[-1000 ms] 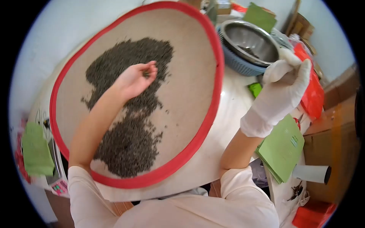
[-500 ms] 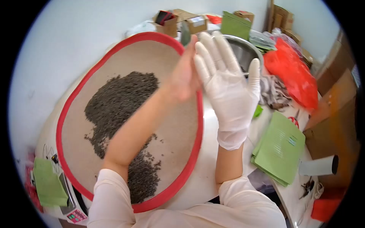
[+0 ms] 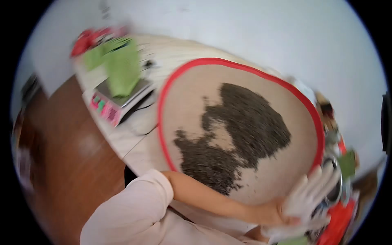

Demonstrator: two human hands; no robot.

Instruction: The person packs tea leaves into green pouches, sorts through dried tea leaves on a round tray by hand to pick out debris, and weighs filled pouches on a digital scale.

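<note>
My right hand [image 3: 312,196] is at the lower right in a thin white glove, its fingers stretched and spread, with nothing in it. My bare left hand [image 3: 271,212] lies across the base of the gloved hand, fingers closed around the glove near the wrist; motion blur hides the exact hold. Beside my left forearm is a large round tray [image 3: 261,188] with a red rim. Dark, dry loose leaves, resembling tea [image 3: 253,122], lie on it in an uneven heap.
Left of the tray stands a weighing scale [image 3: 108,108] with a green bag [image 3: 122,71] on its pan. A red plastic bag [image 3: 337,220], a metal bowl [image 3: 335,183] and another green bag [image 3: 347,164] crowd the right. Brown floor [image 3: 77,163] shows at left.
The view has swung left, bringing the scale and floor into sight. My left hand has moved from the gloved fingers down toward the glove's wrist. The gloved hand stays spread.
</note>
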